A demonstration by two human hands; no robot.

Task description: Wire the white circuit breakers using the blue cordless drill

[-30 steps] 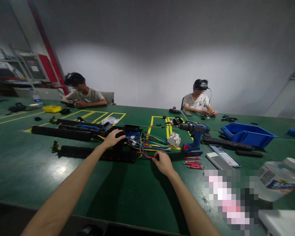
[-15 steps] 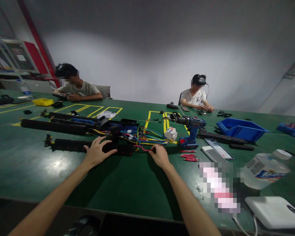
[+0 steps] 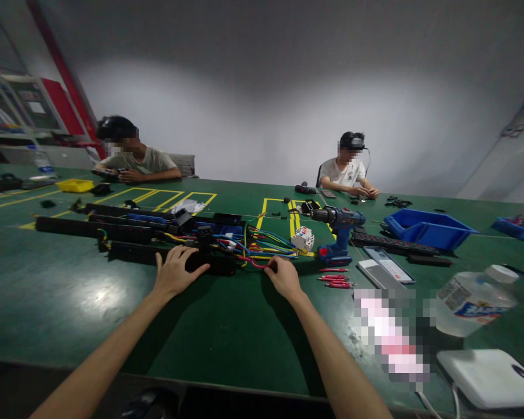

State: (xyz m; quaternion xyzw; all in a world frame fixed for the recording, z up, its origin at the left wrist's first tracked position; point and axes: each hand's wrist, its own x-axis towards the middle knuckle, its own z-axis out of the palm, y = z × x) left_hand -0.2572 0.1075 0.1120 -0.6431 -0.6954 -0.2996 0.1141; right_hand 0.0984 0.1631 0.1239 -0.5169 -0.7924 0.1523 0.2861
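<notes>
Two hands on green table (image 3: 91, 302) | left hand (image 3: 174, 272) flat, fingers spread, pressing black power strip (image 3: 131, 254), long axis left-right across table | right hand (image 3: 283, 276) pinching red wire (image 3: 258, 265) at strip's right end | blue drill (image 3: 338, 228) right.

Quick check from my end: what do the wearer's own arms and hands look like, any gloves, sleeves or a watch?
Both forearms are bare up to the bottom picture edge, with no sleeves showing. The left hand and right hand wear no gloves, and no watch, ring or strap shows on either wrist or the fingers.
</notes>
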